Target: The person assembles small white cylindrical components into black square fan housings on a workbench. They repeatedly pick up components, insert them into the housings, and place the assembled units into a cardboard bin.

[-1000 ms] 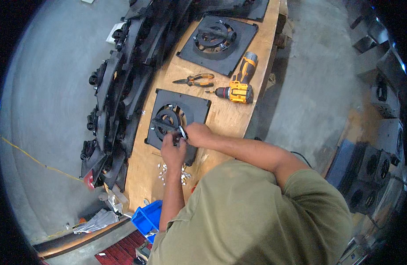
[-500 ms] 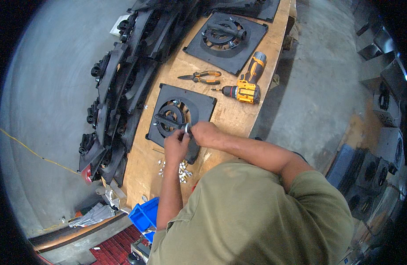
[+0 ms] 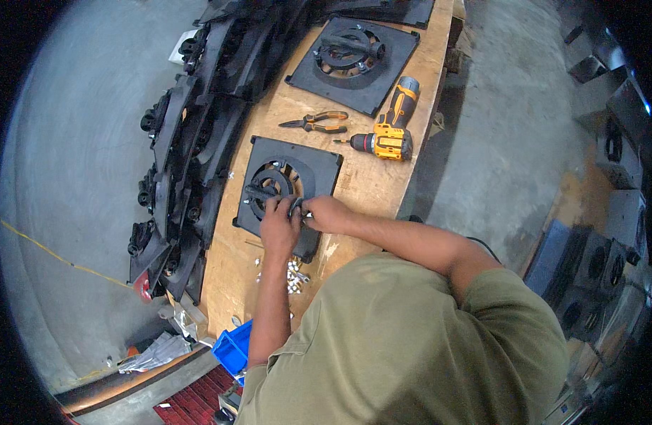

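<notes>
A square black plastic panel with a round opening lies on the wooden table, and a black round fitting with a short tube sits in that opening. At its near edge my left hand is closed, fingertips pinching a small ring-shaped part. My right hand comes in from the right, its fingers curled against the same spot. Both hands partly cover the small part, so its exact kind does not show. Several small metal-and-white fittings lie piled just nearer than the panel.
Beyond the panel lie orange-handled pliers and a yellow-black cordless drill. A second black panel lies farther up the table. Stacked black panels line the left side. A blue bin stands at the near left.
The ring looked pale and upright between my hands before; now it is turned and appears darker. My left fingers have moved slightly up onto the fitting. The view has shifted a little.
</notes>
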The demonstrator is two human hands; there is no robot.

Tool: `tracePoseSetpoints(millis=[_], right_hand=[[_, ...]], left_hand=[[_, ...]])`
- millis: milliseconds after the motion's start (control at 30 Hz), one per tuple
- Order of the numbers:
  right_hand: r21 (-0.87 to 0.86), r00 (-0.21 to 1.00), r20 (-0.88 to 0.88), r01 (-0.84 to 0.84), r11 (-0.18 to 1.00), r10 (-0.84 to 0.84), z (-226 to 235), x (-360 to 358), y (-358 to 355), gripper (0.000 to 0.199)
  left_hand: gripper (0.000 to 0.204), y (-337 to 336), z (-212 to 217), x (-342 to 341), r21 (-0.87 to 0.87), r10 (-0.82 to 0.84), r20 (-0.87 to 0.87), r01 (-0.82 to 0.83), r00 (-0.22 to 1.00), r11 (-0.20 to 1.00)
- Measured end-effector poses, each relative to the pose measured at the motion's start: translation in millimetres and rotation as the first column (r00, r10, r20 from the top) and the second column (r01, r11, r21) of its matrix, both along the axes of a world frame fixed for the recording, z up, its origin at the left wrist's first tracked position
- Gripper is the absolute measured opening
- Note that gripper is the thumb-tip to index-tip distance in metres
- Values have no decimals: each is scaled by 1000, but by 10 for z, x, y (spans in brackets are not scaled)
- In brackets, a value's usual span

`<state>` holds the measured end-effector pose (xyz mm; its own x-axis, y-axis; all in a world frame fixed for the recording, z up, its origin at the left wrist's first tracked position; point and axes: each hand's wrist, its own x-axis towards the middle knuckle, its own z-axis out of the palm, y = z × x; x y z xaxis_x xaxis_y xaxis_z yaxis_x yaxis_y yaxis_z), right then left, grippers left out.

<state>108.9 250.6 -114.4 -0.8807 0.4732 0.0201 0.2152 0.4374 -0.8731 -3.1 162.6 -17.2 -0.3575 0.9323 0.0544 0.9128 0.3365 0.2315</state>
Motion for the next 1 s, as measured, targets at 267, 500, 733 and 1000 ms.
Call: tracePoseSetpoints(millis=[267,500,733,1000], right_hand=[[-91,968,-195,141,986,-156,-164,34,-115,29],[-241,915,-245,263,934,-321,-105,76,-126,26],[-297,839,-220,429,853,-498,1,107,22,26],[-275,834,-241,431,860,-496,91,71,324,23]], left_hand=[[47,88,95,-342,-262,-279,155,312,948,913],[63,210,193,-440,-340,-386,162,418,908,842],[61,524,103,-414,-206,-293,221,338,930,918],[62,766,185,-428,-274,-305,276,379,911,884]])
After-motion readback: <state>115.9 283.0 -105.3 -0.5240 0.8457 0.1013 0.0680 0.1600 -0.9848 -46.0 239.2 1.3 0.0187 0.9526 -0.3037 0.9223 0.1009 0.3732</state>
